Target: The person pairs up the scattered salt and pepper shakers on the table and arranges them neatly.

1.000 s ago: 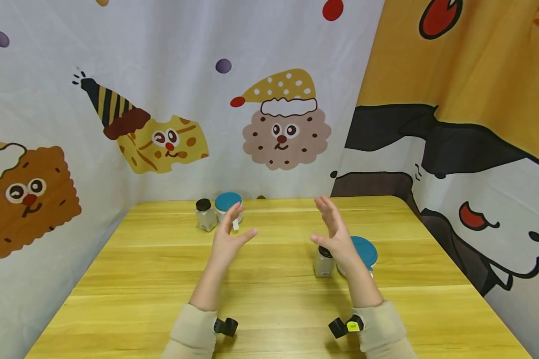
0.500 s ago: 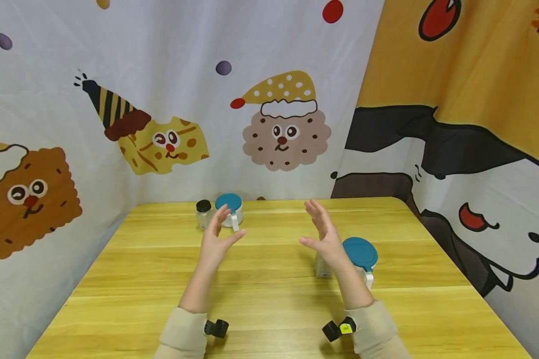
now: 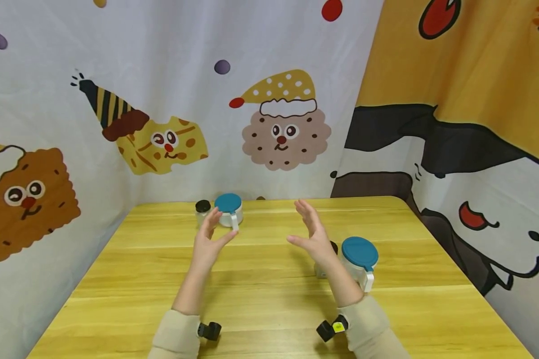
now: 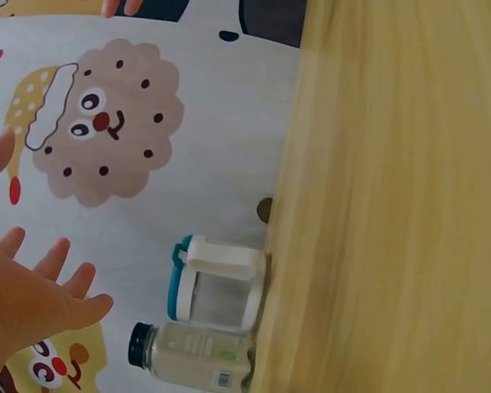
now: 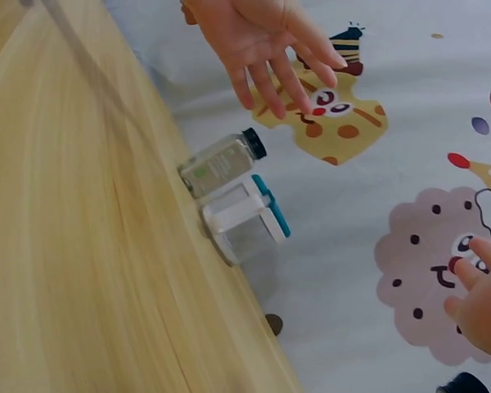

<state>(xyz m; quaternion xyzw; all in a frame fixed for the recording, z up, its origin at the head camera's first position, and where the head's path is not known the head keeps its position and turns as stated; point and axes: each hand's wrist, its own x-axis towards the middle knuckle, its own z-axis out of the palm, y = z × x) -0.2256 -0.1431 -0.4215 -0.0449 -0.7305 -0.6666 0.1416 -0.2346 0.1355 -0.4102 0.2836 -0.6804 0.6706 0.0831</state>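
My left hand [image 3: 208, 243] hovers over the left side of the table, thumb and fingers spread apart, holding nothing. Beyond its fingertips stand a clear jar with a black lid [image 3: 202, 207] and a clear canister with a blue lid and white handle [image 3: 228, 205]. My right hand [image 3: 315, 240] is likewise raised, fingers apart, facing the left. Behind its wrist is a second canister with a blue lid [image 3: 360, 253], and a second jar with a black lid [image 3: 320, 271] is mostly hidden by the forearm. The left wrist view shows the far jar [image 4: 198, 356] and canister [image 4: 225, 282] upright side by side.
The wooden table [image 3: 260, 304] reaches to a white curtain [image 3: 170, 60] with cartoon prints at the back. A yellow and black patterned curtain [image 3: 476, 75] hangs along the right. Small black cameras [image 3: 210, 331] are strapped at both wrists.
Both hands have drifted left, staying apart and empty. The left hand has uncovered more of the far canister and its handle; the right forearm now crosses the near jar. The jars and canisters stay put.
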